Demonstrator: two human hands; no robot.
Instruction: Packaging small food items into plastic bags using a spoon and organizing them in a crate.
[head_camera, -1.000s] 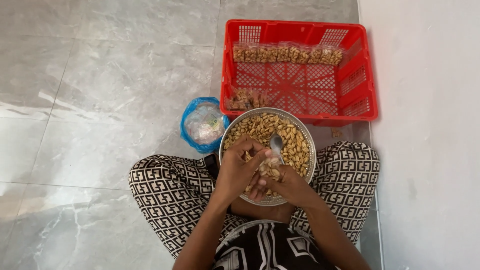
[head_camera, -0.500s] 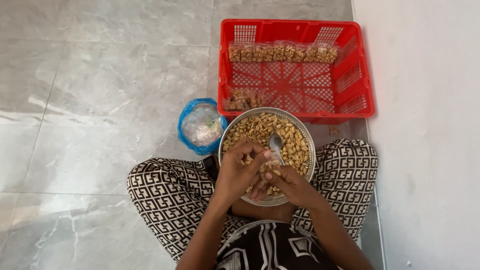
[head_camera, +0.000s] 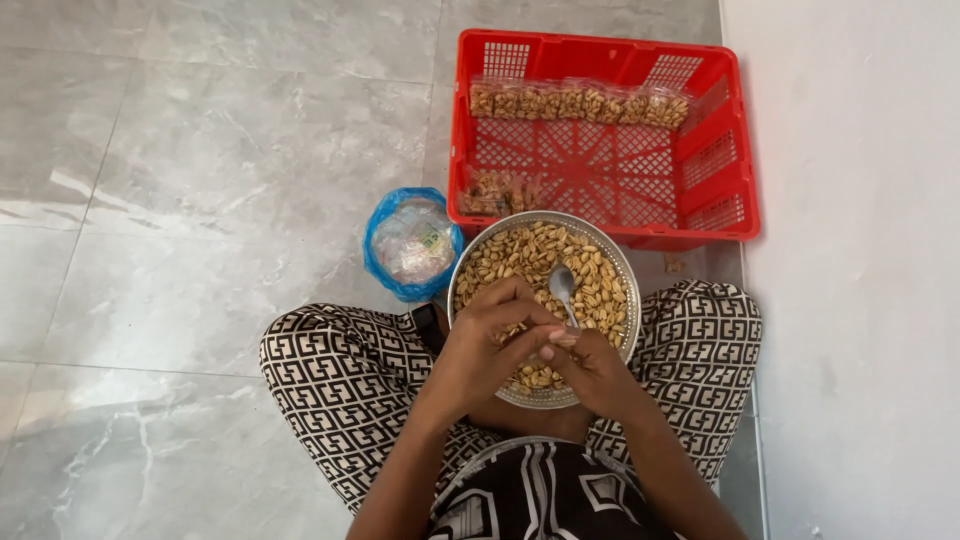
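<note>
**Nuts in my lap, basket within reach**

I sit cross-legged on the grey tiled floor (head_camera: 180, 170) with the round metal bowl (head_camera: 620, 270) resting between my knees, so both hands can work over it without stretching. It is heaped with pale shelled nuts (head_camera: 530, 255). My left hand (head_camera: 490, 345) is curled over the near side of the bowl, fingers bent and pinched together around something small that I cannot make out (possibly a thin clear packet, but it is hidden by my fingers). My right hand (head_camera: 595, 365) is closed on the handle of a metal spoon (head_camera: 562, 285), whose bowl lies face up on the nuts, pointing away from me. The two hands meet fingertip to fingertip, just above the nuts, so anything that drops falls back into the bowl.

Just beyond the bowl, touching its far rim, stands a red plastic basket (head_camera: 735, 195). A row of small filled packets (head_camera: 580, 103) lines its far wall, and a few more (head_camera: 497, 190) lie in the near left corner. To my left, beside the bowl, sits a blue plastic bag (head_camera: 380, 255) open at the top, holding clear wrappers.
</note>
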